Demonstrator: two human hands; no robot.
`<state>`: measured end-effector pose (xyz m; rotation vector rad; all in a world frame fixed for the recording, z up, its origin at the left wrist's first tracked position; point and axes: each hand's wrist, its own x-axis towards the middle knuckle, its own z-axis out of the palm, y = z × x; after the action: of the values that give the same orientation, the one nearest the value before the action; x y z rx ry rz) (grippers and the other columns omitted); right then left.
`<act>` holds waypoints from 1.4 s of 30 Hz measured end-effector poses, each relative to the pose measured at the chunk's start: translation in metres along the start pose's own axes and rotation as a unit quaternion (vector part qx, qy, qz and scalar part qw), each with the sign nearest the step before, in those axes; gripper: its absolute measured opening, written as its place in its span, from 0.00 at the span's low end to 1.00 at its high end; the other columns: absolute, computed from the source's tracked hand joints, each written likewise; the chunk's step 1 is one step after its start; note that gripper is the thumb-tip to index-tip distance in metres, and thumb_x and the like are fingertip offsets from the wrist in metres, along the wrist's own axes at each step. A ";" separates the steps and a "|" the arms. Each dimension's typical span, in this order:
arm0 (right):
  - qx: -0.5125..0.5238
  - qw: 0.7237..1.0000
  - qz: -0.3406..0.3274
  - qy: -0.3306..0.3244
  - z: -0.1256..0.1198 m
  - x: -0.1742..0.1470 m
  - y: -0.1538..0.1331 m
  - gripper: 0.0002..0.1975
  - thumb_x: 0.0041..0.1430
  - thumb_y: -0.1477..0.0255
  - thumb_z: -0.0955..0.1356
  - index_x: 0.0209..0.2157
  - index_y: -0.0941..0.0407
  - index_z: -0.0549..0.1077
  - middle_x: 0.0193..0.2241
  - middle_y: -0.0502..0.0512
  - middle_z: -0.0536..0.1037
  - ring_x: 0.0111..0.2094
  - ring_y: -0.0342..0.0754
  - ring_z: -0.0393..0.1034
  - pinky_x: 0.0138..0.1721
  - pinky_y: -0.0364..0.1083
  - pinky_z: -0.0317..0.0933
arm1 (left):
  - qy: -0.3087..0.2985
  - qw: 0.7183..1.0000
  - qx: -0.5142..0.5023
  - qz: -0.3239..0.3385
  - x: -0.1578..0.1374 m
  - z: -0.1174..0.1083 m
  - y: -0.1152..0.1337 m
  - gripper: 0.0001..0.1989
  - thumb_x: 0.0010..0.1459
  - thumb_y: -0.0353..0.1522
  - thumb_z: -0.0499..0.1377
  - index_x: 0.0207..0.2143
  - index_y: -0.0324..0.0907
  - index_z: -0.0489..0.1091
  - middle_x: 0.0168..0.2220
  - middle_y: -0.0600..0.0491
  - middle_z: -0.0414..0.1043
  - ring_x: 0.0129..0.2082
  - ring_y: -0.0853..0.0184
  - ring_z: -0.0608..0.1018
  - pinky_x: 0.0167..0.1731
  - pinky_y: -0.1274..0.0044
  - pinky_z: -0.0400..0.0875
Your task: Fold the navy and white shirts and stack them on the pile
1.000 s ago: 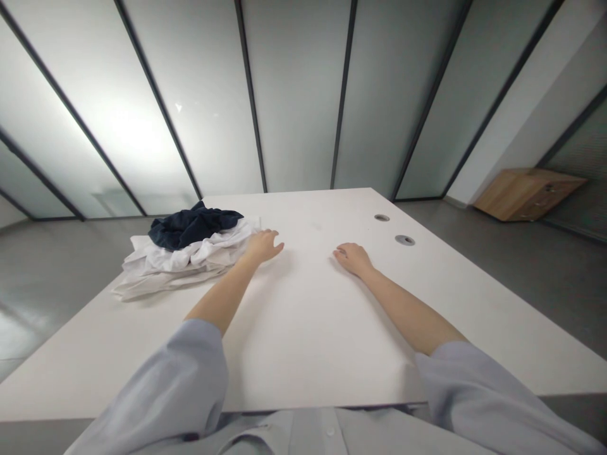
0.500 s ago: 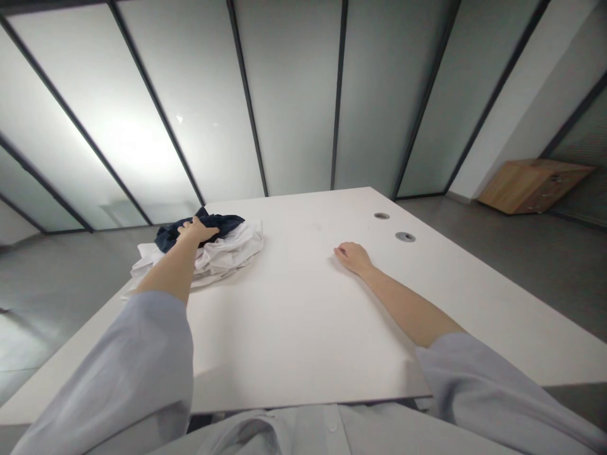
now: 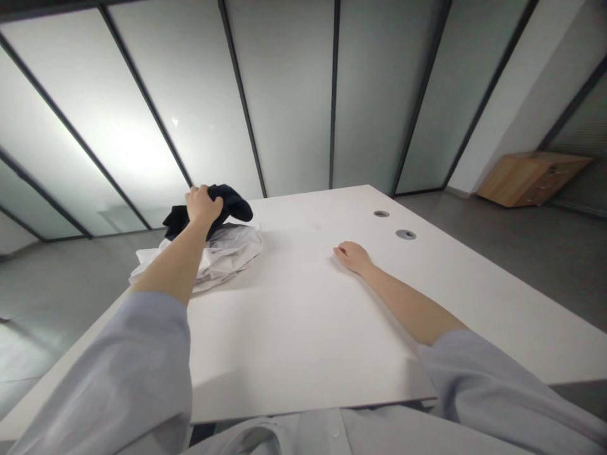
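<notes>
White table (image 3: 294,341) before frosted panels (image 3: 294,95), dark cloth (image 3: 232,201) gripped in the left hand (image 3: 202,203)

Beyond the table's far edge, the panels run across the room, split by dark strips (image 3: 333,95). Grey floor (image 3: 52,316) shows to the left of the table, and a wooden cabinet (image 3: 531,180) stands on the floor to its right, well apart from it.

Over the far left part of the table, the left hand grasps the dark cloth from above, thumb toward the table's middle and fingers bent over the fabric. One rounded fold bulges up on the side toward the table's middle; whether the lower part touches the pile beneath cannot be told. That pile, crumpled white garments (image 3: 232,253), lies on the table along its left edge, partly hidden by the left forearm.

Past the table's middle, a little to its right, the right hand (image 3: 351,256) is low over the surface or resting on it, fingers curled inward; how tightly they close cannot be seen. Two round inserts (image 3: 406,234) are set in the table near its right edge, toward the far end. Light grey sleeves (image 3: 128,360) reach in over the table's near edge.
</notes>
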<state>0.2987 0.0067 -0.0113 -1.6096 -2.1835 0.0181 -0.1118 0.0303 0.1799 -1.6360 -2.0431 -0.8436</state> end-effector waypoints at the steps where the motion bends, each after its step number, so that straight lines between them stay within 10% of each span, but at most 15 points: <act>1: 0.011 1.000 0.008 0.006 0.001 0.000 0.001 0.18 0.65 0.65 0.59 0.27 0.55 0.74 0.32 0.58 0.77 0.35 0.50 0.69 0.35 0.45 0.56 | 0.014 0.999 -0.027 0.024 -0.001 0.000 0.018 0.22 0.53 0.35 0.54 0.49 0.34 0.68 0.50 0.35 0.67 0.53 0.46 0.67 0.55 0.58 0.61; 10: 0.166 0.940 0.165 0.247 0.000 0.008 0.032 0.19 0.62 0.68 0.56 0.46 0.60 0.71 0.45 0.66 0.74 0.46 0.55 0.66 0.48 0.51 0.58 | -0.181 0.879 -0.125 0.424 -0.099 0.058 0.146 0.38 0.50 0.35 0.61 0.63 0.45 0.56 0.67 0.45 0.46 0.66 0.52 0.53 0.63 0.64 0.50; 16: 0.074 0.932 0.181 0.304 -0.014 0.004 0.051 0.20 0.62 0.69 0.57 0.52 0.60 0.68 0.52 0.68 0.70 0.54 0.59 0.60 0.54 0.56 0.52 | -0.312 0.901 -0.112 0.280 -0.175 0.125 0.145 0.39 0.54 0.46 0.58 0.65 0.44 0.52 0.65 0.43 0.54 0.63 0.52 0.61 0.59 0.65 0.58; 23: -0.041 0.990 0.136 -0.021 -0.013 0.000 0.019 0.19 0.64 0.63 0.60 0.48 0.57 0.74 0.51 0.65 0.73 0.52 0.60 0.64 0.51 0.56 0.58 | -0.181 0.971 -0.108 0.116 -0.183 0.123 0.116 0.33 0.54 0.40 0.61 0.61 0.44 0.58 0.63 0.43 0.57 0.62 0.53 0.61 0.59 0.66 0.58; 26: -0.078 0.987 0.124 -0.067 -0.019 -0.003 0.003 0.23 0.65 0.56 0.59 0.46 0.57 0.75 0.50 0.67 0.73 0.52 0.62 0.64 0.48 0.55 0.60 | -0.164 0.981 -0.094 0.049 -0.178 0.114 0.113 0.19 0.57 0.37 0.57 0.51 0.44 0.65 0.53 0.44 0.69 0.55 0.56 0.69 0.53 0.68 0.64; 31: -0.056 0.992 0.083 -0.079 -0.032 -0.004 -0.014 0.30 0.66 0.52 0.55 0.39 0.58 0.78 0.40 0.67 0.79 0.43 0.58 0.72 0.43 0.51 0.63 | -0.263 0.955 -0.121 0.059 -0.182 0.112 0.122 0.12 0.63 0.40 0.51 0.44 0.46 0.68 0.36 0.50 0.77 0.40 0.60 0.78 0.40 0.71 0.68; 42: 0.131 0.978 -0.092 -0.131 -0.013 -0.004 -0.017 0.15 0.64 0.71 0.62 0.47 0.53 0.76 0.48 0.56 0.77 0.50 0.51 0.70 0.53 0.49 0.60 | -0.285 0.950 -0.068 0.104 -0.186 0.123 0.117 0.29 0.57 0.42 0.56 0.60 0.43 0.62 0.64 0.42 0.57 0.61 0.51 0.63 0.59 0.62 0.56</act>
<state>0.2886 -0.0053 0.0032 -1.3162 -2.3980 0.4688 0.0555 -0.0081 -0.0053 -2.3395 -2.1368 -0.4779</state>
